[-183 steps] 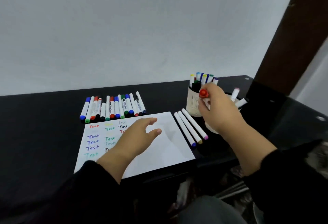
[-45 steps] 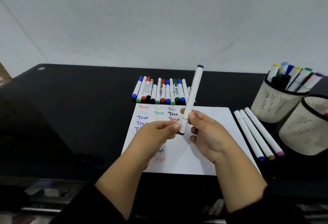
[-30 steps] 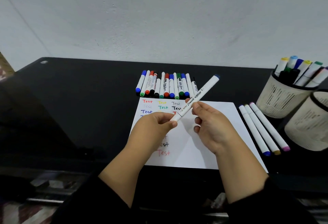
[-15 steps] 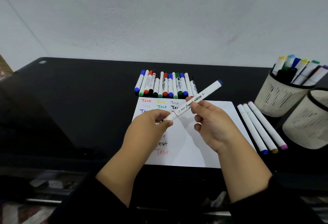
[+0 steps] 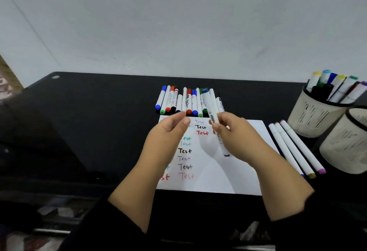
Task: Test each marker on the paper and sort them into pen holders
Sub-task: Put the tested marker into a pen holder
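My right hand (image 5: 238,141) holds a white marker (image 5: 211,109) over the paper, its blue end up and its dark bare tip pointing down. Just to the left, my left hand (image 5: 168,137) is apart from the marker with fingertips pinched together; the pulled-off cap is hidden inside them. The white paper (image 5: 238,179) carries columns of coloured "Test" words on its left half. Behind the paper lies a row of several capped markers (image 5: 184,101). Two cream mesh pen holders stand at the right: the far holder (image 5: 311,119) is full of markers, the near holder (image 5: 345,147) is cut off by the frame.
Three long white markers (image 5: 294,147) lie side by side between the paper and the holders. The black tabletop (image 5: 89,121) meets a pale wall at the back. Its front edge runs just below the paper.
My hands have come apart: the left one slid off the marker's lower end, whose bare tip now shows. The right hand swung the marker from slanted to nearly upright, tip down.
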The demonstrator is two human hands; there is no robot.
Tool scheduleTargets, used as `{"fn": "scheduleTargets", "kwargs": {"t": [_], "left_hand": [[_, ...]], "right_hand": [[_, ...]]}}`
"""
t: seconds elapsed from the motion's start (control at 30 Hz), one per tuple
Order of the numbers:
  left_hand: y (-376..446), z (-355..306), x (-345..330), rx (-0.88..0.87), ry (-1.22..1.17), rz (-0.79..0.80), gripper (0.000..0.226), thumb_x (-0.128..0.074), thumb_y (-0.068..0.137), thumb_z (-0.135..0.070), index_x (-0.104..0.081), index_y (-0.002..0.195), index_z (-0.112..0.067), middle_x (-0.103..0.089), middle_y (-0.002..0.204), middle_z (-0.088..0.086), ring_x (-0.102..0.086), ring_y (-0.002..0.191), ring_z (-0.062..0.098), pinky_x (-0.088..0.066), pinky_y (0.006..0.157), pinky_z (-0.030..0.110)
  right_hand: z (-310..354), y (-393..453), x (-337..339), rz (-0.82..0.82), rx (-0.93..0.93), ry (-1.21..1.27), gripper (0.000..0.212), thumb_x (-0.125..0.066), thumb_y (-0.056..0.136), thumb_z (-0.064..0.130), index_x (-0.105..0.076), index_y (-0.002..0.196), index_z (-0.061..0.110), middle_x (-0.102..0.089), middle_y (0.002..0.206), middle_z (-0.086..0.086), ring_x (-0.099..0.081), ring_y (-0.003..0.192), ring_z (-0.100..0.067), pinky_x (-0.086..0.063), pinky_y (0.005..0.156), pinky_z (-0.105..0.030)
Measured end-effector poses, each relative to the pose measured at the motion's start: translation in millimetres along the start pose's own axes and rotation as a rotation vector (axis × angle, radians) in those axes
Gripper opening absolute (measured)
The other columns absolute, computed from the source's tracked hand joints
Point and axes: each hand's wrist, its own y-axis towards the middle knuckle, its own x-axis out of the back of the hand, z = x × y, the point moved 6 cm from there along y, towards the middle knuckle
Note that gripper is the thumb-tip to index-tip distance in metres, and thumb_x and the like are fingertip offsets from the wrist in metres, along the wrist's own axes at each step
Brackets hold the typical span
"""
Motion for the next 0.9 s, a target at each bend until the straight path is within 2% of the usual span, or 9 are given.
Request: {"fn": "scheduleTargets", "kwargs": {"t": [0.1, 0.23, 0.33, 0.5, 0.57, 0.63, 0.7, 0.77, 0.9], "left_hand": [[2.5, -0.7, 11.0, 0.021, -0.146, -0.049, 0.042, -0.058, 0.087, -0.041, -0.053, 0.128, -0.032, -0.061, 0.120, -0.014, -0.054, 0.106, -0.001, -0.037, 0.068, 0.014], [3.0, 1.6, 9.3, 0.061, 0.035, -0.006, 0.034, -0.061, 0.087, -0.036, -0.060, 0.121, -0.032, -0.063, 0.104, -0.018, -0.054, 0.086, -0.004, -0.037, 0.059, 0.014], [2.6, 6.5, 6.0, 0.073, 0.236, 0.021, 0.023, -0.062, 0.087, -0.035, -0.065, 0.111, -0.034, -0.063, 0.088, -0.018, -0.053, 0.068, 0.001, -0.038, 0.049, 0.015], [2.9, 8.5, 6.0, 0.093, 0.376, 0.060, 0.023, -0.061, 0.088, -0.038, -0.064, 0.111, -0.036, -0.061, 0.078, -0.013, -0.043, 0.051, 0.003, -0.035, 0.040, 0.014], [2.9, 8.3, 8.2, 0.097, 0.380, 0.046, 0.015, -0.060, 0.089, -0.037, -0.066, 0.103, -0.037, -0.063, 0.077, -0.008, -0.042, 0.050, 0.006, -0.036, 0.040, 0.015], [2.2, 8.1, 11.1, 0.091, 0.333, 0.002, 0.006, -0.060, 0.089, -0.037, -0.065, 0.088, -0.038, -0.067, 0.084, -0.002, -0.047, 0.057, 0.010, -0.042, 0.049, 0.022], [0.6, 8.7, 13.3, 0.092, 0.241, -0.039, 0.010, -0.060, 0.089, -0.037, -0.064, 0.081, -0.039, -0.068, 0.084, -0.006, -0.055, 0.068, 0.009, -0.044, 0.054, 0.025], [-0.9, 8.8, 12.4, 0.104, 0.150, -0.045, 0.009, -0.059, 0.089, -0.036, -0.063, 0.081, -0.039, -0.068, 0.080, -0.015, -0.059, 0.076, 0.000, -0.041, 0.055, 0.022], [-1.5, 9.0, 3.9, 0.123, 0.069, 0.007, 0.011, -0.060, 0.088, -0.035, -0.062, 0.077, -0.037, -0.069, 0.073, -0.018, -0.061, 0.077, -0.005, -0.035, 0.059, 0.017]], "right_hand": [[7.3, 1.1, -3.6, 0.010, 0.108, -0.411, 0.021, -0.037, 0.102, 0.028, -0.055, 0.112, 0.027, -0.047, 0.095, 0.008, -0.033, 0.089, -0.017, -0.036, 0.073, -0.030], [13.4, 0.3, -9.2, -0.049, 0.241, -0.666, 0.034, -0.037, 0.102, 0.026, -0.047, 0.132, 0.039, -0.048, 0.121, 0.009, -0.021, 0.093, -0.015, -0.024, 0.080, -0.028], [12.2, -3.1, -12.8, -0.156, 0.327, -0.637, 0.036, -0.044, 0.100, 0.024, -0.051, 0.133, 0.037, -0.050, 0.121, 0.008, -0.020, 0.093, -0.015, -0.021, 0.079, -0.029], [14.2, -8.6, -11.9, -0.421, 0.527, -0.474, 0.020, -0.066, 0.078, 0.013, -0.076, 0.095, 0.015, -0.067, 0.084, -0.002, -0.049, 0.074, -0.032, -0.038, 0.057, -0.034], [13.5, -9.6, -12.8, -0.464, 0.531, -0.391, 0.018, -0.068, 0.078, 0.012, -0.075, 0.094, 0.013, -0.065, 0.089, -0.002, -0.049, 0.080, -0.028, -0.041, 0.060, -0.030], [11.0, -12.0, -6.7, -0.503, 0.421, -0.201, 0.013, -0.072, 0.081, 0.012, -0.071, 0.094, 0.014, -0.056, 0.099, 0.000, -0.040, 0.093, -0.017, -0.034, 0.072, -0.014], [4.9, -15.6, -2.1, -0.521, 0.262, -0.007, 0.011, -0.070, 0.085, 0.023, -0.060, 0.089, 0.019, -0.047, 0.097, 0.007, -0.040, 0.091, -0.008, -0.032, 0.068, -0.006], [-6.8, -15.5, -5.0, -0.463, 0.014, 0.212, 0.021, -0.065, 0.087, 0.035, -0.051, 0.086, 0.020, -0.048, 0.087, 0.007, -0.045, 0.079, -0.008, -0.035, 0.061, -0.009], [-18.1, -12.4, -29.9, -0.127, -0.410, 0.691, 0.041, -0.061, 0.084, 0.053, -0.061, 0.097, 0.014, -0.050, 0.074, 0.004, -0.040, 0.063, -0.011, -0.033, 0.053, -0.021]]}}
